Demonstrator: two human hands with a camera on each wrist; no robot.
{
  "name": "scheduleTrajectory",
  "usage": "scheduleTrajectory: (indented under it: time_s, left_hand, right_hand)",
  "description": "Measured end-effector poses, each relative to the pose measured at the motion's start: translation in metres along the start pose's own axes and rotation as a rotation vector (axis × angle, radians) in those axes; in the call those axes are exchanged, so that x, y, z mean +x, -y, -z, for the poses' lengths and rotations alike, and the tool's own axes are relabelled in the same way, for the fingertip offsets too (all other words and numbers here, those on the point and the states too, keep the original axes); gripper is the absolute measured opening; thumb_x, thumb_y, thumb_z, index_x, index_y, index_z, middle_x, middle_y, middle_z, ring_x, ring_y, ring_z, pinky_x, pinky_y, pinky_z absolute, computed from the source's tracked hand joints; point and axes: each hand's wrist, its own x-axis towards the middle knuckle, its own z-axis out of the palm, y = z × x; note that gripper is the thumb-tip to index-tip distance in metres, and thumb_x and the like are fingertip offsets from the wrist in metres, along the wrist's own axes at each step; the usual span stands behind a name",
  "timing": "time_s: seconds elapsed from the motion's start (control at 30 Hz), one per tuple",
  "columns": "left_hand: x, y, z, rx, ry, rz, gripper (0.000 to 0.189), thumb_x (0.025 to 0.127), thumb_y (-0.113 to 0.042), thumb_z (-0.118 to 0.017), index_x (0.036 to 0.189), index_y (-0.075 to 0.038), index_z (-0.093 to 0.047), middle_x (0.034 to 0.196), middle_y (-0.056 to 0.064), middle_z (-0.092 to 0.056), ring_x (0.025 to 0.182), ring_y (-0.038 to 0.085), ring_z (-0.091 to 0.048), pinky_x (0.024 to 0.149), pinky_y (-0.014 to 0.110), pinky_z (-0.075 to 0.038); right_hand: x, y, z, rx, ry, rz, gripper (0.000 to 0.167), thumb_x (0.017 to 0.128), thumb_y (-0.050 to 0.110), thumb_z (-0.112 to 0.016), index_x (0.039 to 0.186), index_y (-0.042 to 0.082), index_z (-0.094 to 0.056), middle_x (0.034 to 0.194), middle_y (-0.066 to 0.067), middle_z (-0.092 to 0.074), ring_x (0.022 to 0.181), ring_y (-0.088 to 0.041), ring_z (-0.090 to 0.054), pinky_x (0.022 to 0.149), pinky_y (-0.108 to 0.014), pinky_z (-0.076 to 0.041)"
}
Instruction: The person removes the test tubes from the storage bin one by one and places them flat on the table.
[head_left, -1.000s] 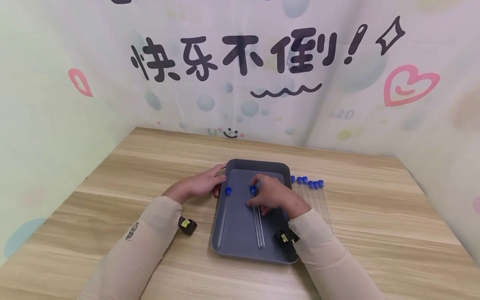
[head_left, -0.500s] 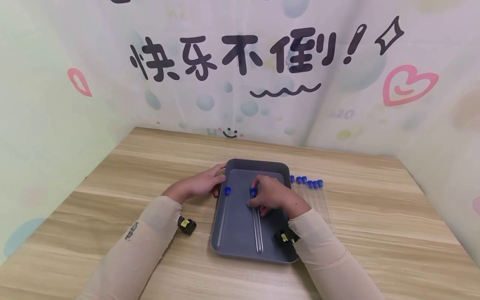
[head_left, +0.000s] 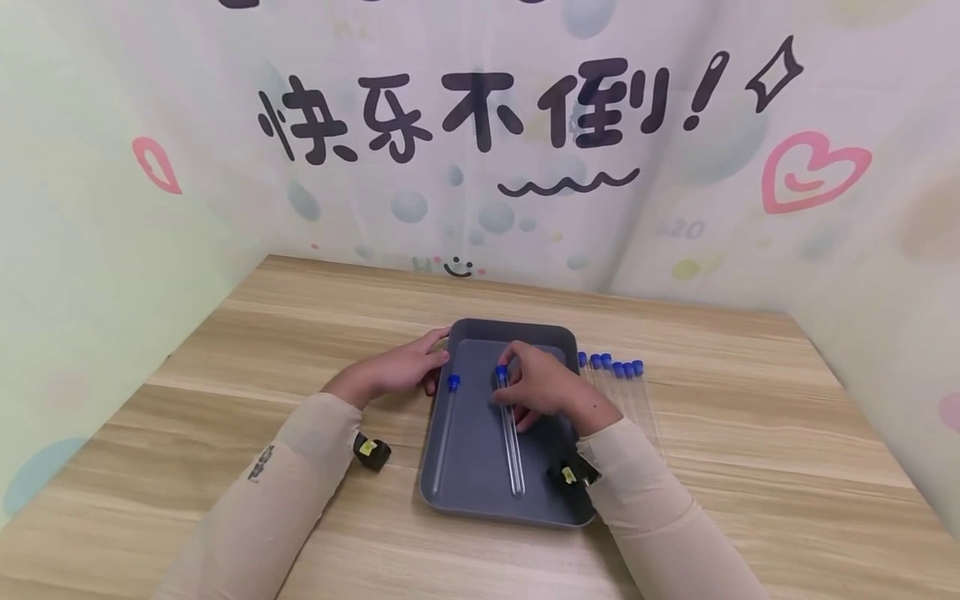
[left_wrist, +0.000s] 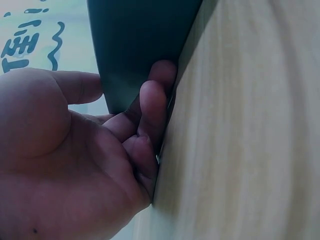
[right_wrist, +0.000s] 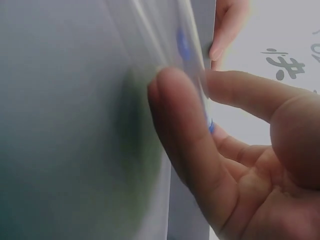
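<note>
In the head view a grey rectangular tray [head_left: 480,442] lies on the table. My right hand [head_left: 547,383] is over its middle and pinches a clear test tube [head_left: 512,454] near its blue cap between thumb and fingers. The tube's rounded end points toward me. A second capped test tube [head_left: 445,442] lies along the tray's left side. My left hand [head_left: 401,365] holds the tray's left wall, its thumb at the rim; in the left wrist view curled fingers [left_wrist: 152,107] press against the wall low by the table. The right wrist view shows the held tube [right_wrist: 192,50] blurred.
Several blue-capped test tubes [head_left: 628,371] lie side by side on the wooden table [head_left: 750,417] just right of the tray, partly hidden by the right forearm. A printed cloth [head_left: 465,225] hangs behind the table's far edge.
The right hand and its test tube have shifted slightly away from me, the tube's cap also a little left. The left hand and tray stay in place.
</note>
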Motion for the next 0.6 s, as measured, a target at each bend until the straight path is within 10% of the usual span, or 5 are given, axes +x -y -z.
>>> scheduleTrajectory:
  time_s: [0.6]
  left_hand:
    - [0.0003,0.0007,-0.0012,-0.004,0.000,-0.006,0.055,0.110,-0.024,-0.030,0.162,-0.020,-0.010,0.083,0.009,-0.060,0.079,0.021,-0.059,0.080,0.031,-0.046]
  right_hand:
    - [0.0012,-0.0033,0.0029,0.059,-0.025,0.052,0.043,0.095,0.007,-0.065,0.132,0.005,-0.043,0.094,-0.015,-0.062,0.064,-0.024,-0.066,0.055,-0.039,-0.059]
